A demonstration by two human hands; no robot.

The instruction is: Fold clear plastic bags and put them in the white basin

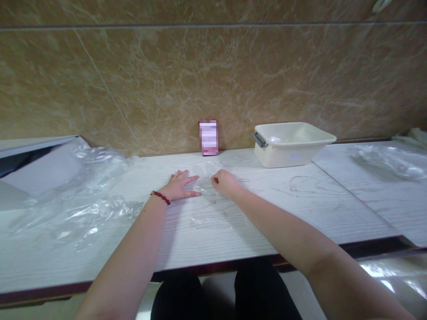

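1. Plastic sheet (pixel 206 183), thin and clear, lies between the left hand (pixel 180 186) and right hand (pixel 226 183).
2. Left: fingers spread, gripping nothing.
3. Right: curled up; I can't tell if it pinches the sheet.
4. Behind: a red-edged, upright phone (pixel 208 138) and cream plastic tub (pixel 283 154) on the white table (pixel 283 189).

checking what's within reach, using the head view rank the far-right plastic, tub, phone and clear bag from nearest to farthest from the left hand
From the left hand:
1. clear bag, at its fingertips, toward the right
2. phone, upright by the wall, ahead and slightly right
3. tub, further right
4. far-right plastic, beyond the tub
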